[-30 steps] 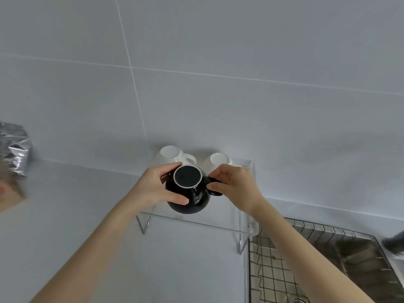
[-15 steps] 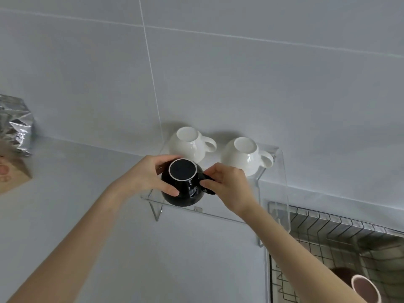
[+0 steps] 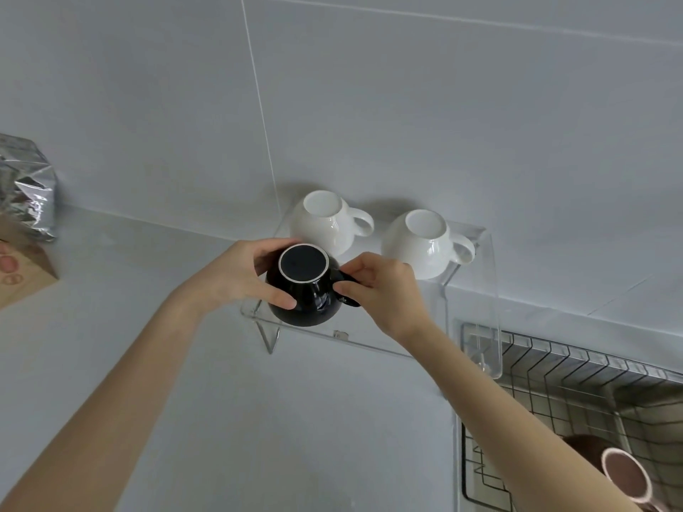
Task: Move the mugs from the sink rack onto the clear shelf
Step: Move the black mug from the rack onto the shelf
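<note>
A black mug [image 3: 306, 290] sits upside down at the front left of the clear shelf [image 3: 377, 345]. My left hand [image 3: 236, 275] wraps its left side, and my right hand [image 3: 384, 290] pinches its handle on the right. Behind it, two white mugs [image 3: 325, 223] [image 3: 425, 242] stand upside down on the shelf, handles to the right. A brown mug [image 3: 624, 474] lies in the wire sink rack [image 3: 576, 386] at the lower right, partly hidden by my right forearm.
A silver foil bag [image 3: 26, 194] and a brown paper bag [image 3: 22, 275] stand on the grey counter at the far left. A tiled wall rises right behind the shelf. The shelf's clear right side panel [image 3: 488, 308] stands beside the rack.
The view has dropped and shifted right, so the brown mug in the rack now shows. Both hands stay on the black mug, which has settled low onto the shelf's front.
</note>
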